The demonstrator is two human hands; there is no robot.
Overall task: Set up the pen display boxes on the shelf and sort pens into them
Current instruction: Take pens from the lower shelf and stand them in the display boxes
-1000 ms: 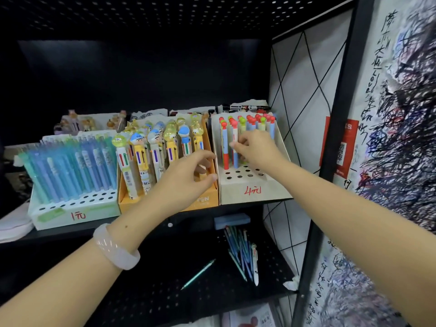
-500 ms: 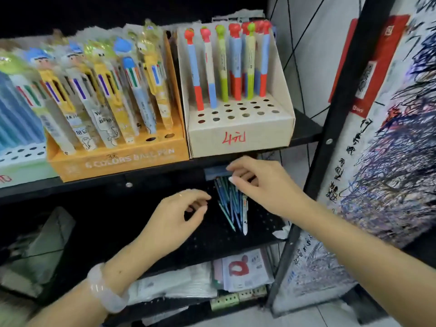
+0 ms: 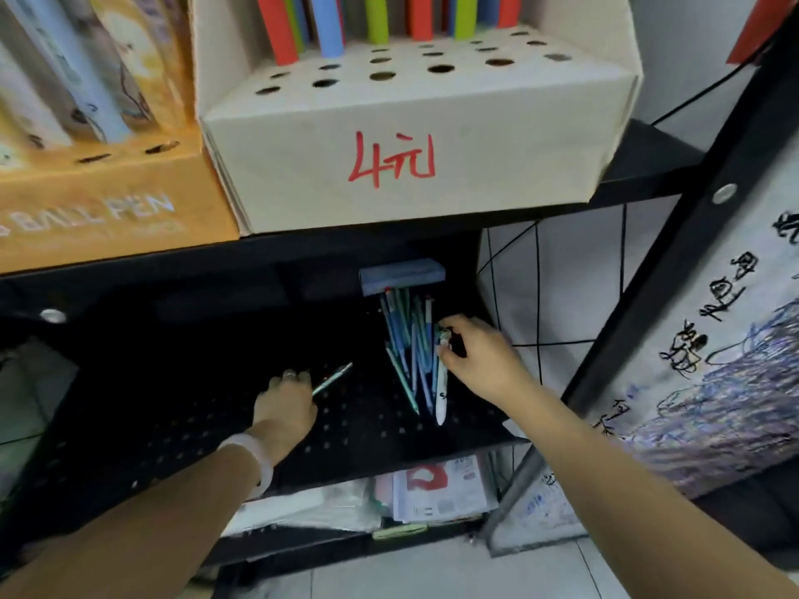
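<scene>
- The loose bundle of blue and teal pens (image 3: 410, 352) lies on the black perforated lower shelf (image 3: 181, 425), just in front of a small grey-blue box (image 3: 402, 275); the pens' long axes run front to back, fanning slightly, with their tips toward the shelf's front edge.
- The right hand (image 3: 480, 361) sits at the bundle's right side, its fingers clamped on the top of a white pen (image 3: 441, 395).
- Left of the bundle, the left hand (image 3: 285, 404) curls its fingers around a single teal pen (image 3: 333, 378), which lies diagonally, pointing up-right toward the bundle.
- Above, a white cardboard display box (image 3: 410, 136) marked in red holds upright coloured pens.
</scene>
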